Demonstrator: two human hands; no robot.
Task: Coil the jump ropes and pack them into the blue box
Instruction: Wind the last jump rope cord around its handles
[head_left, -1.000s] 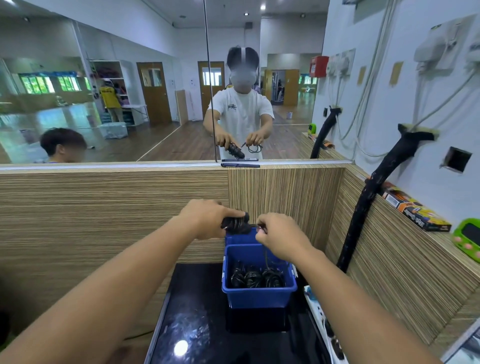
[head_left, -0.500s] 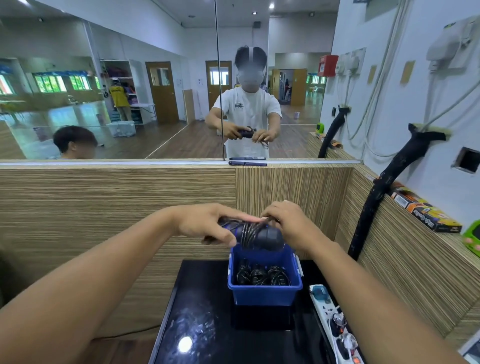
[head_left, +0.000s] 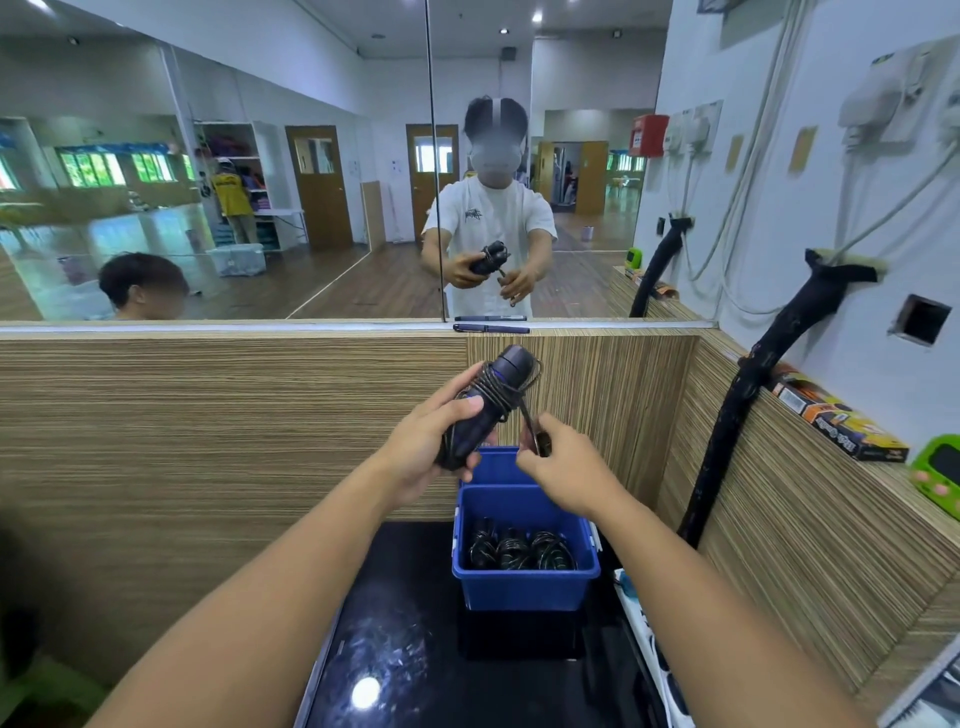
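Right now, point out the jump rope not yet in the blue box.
The jump rope gripped in the left hand, its loose end pinched by the right hand; the other coiled ropes lie inside the blue box.

A mirrored activity studio, seen from behind its counter nook.

A full-width mirror ran above a wood-grain partition and reflected a long hall with a wooden floor, brown doors, recessed ceiling lights and an open shelving unit stacked with gear, all pointing to a dance or exercise room. The partition boxed in a corner like a front desk, with a pen on its top ledge, a glossy black surface below and a power strip along that surface's right edge. Sockets and a red alarm box hung on the white side wall. A blue box at the surface's back edge held coiled jump ropes.
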